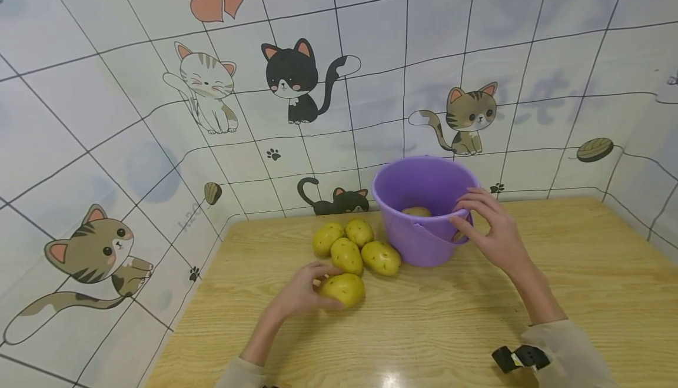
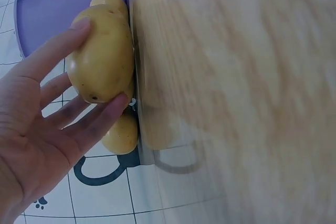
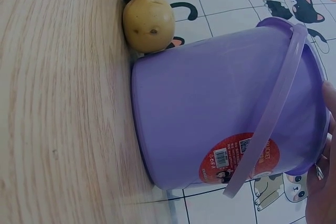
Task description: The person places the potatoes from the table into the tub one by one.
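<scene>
My left hand (image 1: 303,291) curls its thumb and fingers round a yellow potato (image 1: 343,291) low over the wooden table; in the left wrist view that potato (image 2: 102,53) lies between thumb and fingertips. Just beyond it several more potatoes (image 1: 346,256) sit in a cluster beside a purple bucket (image 1: 424,241). The bucket stands upright, and part of a potato (image 1: 416,212) shows inside. My right hand (image 1: 495,229) grips the bucket's rim on the right side. In the right wrist view the bucket's handle (image 3: 278,98) hangs down across its wall, over a red label (image 3: 226,161).
The wooden table (image 1: 413,329) runs back to a wall sheet (image 1: 381,111) printed with cats and grid lines, close behind the bucket. Another printed sheet stands along the left. A black strap with a buckle (image 1: 521,357) is by the right sleeve.
</scene>
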The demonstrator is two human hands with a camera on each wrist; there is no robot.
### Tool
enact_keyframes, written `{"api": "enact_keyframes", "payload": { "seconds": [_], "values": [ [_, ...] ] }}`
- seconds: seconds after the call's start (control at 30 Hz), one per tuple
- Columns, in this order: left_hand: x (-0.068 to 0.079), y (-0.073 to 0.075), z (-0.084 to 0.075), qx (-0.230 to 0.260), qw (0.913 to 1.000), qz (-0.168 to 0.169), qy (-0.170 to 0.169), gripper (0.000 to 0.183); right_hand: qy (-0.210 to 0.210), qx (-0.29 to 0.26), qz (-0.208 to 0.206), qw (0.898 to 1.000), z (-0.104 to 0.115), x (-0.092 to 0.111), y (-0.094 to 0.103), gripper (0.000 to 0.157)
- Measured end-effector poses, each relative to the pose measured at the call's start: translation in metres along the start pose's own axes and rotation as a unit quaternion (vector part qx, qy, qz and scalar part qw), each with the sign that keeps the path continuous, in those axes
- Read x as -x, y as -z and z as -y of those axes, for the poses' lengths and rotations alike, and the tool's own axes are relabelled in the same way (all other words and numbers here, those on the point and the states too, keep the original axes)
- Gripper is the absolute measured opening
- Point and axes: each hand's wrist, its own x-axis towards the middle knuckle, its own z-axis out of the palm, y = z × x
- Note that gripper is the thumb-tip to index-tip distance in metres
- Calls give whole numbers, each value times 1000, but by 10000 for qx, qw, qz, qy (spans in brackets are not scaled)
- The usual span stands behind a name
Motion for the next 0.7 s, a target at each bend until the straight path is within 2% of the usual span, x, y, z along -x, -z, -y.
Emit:
{"api": "enact_keyframes", "payload": {
  "seconds": [0.1, 0.23, 0.43, 0.7],
  "values": [
    [-1, 1, 0, 170, 9997, -114, -126, 64, -39, 14, -8, 10000, -1, 0, 0, 24],
    [-2, 2, -3, 444, 9975, -468, -296, 62, -57, 30, -14, 10000, -2, 1, -1, 23],
    [-6, 5, -11, 609, 9929, -1002, -216, 59, -68, 56, 8, 10000, -2, 1, -1, 23],
    [-18, 11, -19, 943, 9845, -1466, -185, 59, -62, 43, 33, 10000, -1, 1, 0, 23]
  ]
}}
